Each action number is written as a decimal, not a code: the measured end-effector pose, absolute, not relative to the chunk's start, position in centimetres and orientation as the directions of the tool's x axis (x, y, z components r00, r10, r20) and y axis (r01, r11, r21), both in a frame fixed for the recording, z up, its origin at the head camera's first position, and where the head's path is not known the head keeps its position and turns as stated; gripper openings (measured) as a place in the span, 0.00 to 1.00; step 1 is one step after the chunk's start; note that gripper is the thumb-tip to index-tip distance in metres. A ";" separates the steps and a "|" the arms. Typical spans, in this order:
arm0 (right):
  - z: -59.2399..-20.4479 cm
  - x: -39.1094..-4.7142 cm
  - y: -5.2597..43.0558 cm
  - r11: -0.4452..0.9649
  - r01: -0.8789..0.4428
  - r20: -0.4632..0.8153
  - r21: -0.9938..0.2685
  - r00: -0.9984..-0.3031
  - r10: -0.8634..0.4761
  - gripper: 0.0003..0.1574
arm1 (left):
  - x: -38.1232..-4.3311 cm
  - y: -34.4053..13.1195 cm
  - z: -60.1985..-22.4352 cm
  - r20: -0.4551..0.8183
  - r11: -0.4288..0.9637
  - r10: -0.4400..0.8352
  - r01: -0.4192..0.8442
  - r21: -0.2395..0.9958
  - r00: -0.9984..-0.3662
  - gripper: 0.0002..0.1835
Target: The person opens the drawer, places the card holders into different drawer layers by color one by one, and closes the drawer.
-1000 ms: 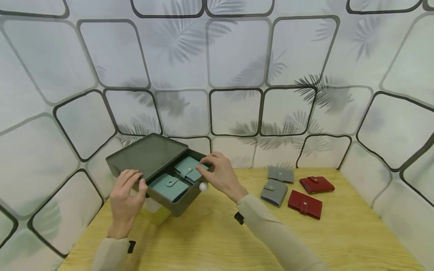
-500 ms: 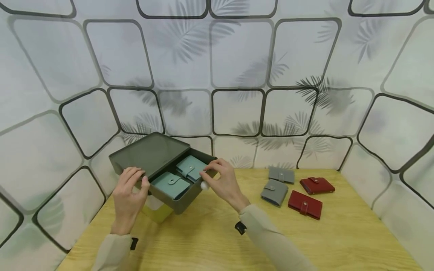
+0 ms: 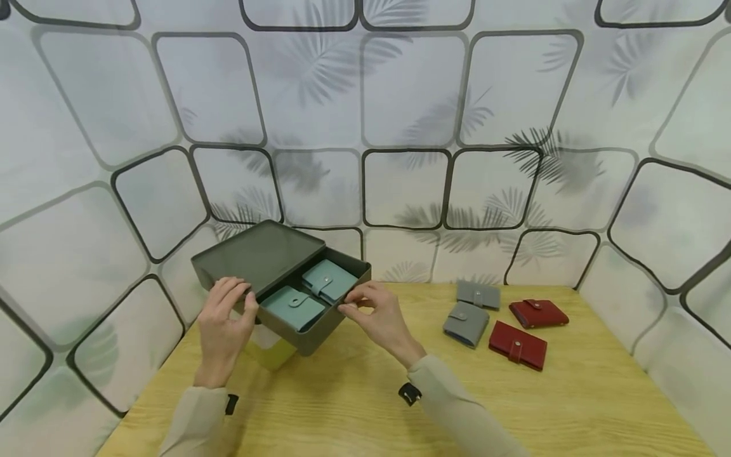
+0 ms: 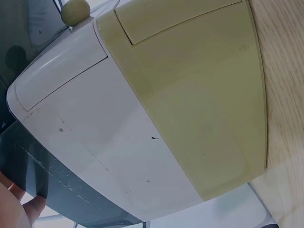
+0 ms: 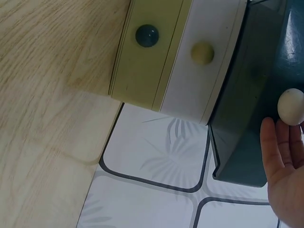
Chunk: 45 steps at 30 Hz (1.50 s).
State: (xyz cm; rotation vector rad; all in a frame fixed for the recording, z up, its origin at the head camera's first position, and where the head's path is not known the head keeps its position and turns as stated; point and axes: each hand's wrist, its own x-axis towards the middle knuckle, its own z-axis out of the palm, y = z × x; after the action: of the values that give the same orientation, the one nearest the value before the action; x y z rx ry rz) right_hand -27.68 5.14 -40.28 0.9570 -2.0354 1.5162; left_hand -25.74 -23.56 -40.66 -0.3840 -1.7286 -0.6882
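A tiered drawer unit [image 3: 257,251] stands at the left, dark green on top, with white and yellow-green tiers below. Its top drawer [image 3: 320,333] is pulled out and holds two teal snap-strap wallets, one nearer [image 3: 292,307] and one farther [image 3: 330,279]. My left hand [image 3: 224,327] rests on the unit's near top edge, fingers over it and thumb apart, holding nothing loose. At the drawer's front, my right hand [image 3: 384,320] pinches the round white knob [image 5: 290,107], which the fingers hide in the head view.
On the wooden table [image 3: 342,406], to the right, lie two grey wallets [image 3: 467,324] and two red wallets [image 3: 518,344]. The lower tiers carry a yellow knob [image 5: 203,53] and a dark knob [image 5: 147,35]. A patterned backdrop [image 3: 405,190] rises behind the table.
My right hand has come down from above the farther teal wallet to the drawer's knob, uncovering the wallet. The left hand keeps its place on the unit. The head view has shifted slightly.
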 end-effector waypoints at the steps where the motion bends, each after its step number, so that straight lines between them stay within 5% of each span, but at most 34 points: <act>1: -40.3 -27.7 5.2 0.162 -0.738 0.688 -0.655 -0.671 -0.277 0.06 | -25.7 -23.6 -40.7 0.958 0.771 -0.102 0.587 0.247 -0.269 0.12; 16: -40.6 -27.2 5.3 0.143 -0.693 0.632 -0.707 -0.709 -0.313 0.16 | -25.4 -24.0 -40.7 0.955 0.767 -0.072 0.596 0.237 -0.287 0.14; 45: -39.9 -28.8 0.4 0.257 -0.691 0.621 -0.676 -0.722 -0.305 0.13 | -25.3 -24.0 -40.7 0.949 0.769 -0.049 0.595 0.234 -0.311 0.17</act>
State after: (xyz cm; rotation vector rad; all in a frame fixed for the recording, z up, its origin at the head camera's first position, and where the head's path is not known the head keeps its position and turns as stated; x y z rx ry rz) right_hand -28.82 0.37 -39.90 0.9099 -2.1699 1.4552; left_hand -25.31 -24.03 -40.69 -0.4259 -1.7841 -0.6797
